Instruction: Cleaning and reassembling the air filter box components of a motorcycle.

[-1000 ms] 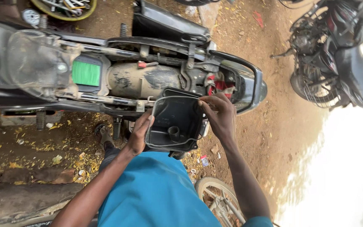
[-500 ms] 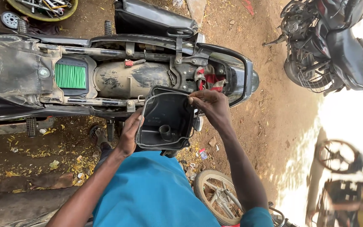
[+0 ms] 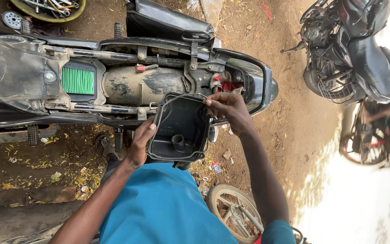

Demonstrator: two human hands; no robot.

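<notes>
Gripping black plastic cover by both edges — left hand clasps near rim, right hand pinches far rim — hollow side up, above stripped motorcycle.

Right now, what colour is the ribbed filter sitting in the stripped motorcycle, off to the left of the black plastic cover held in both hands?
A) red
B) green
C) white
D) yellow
B: the filter in the motorcycle frame is plainly bright green, well left of the black cover gripped by the left hand and right hand.
</notes>
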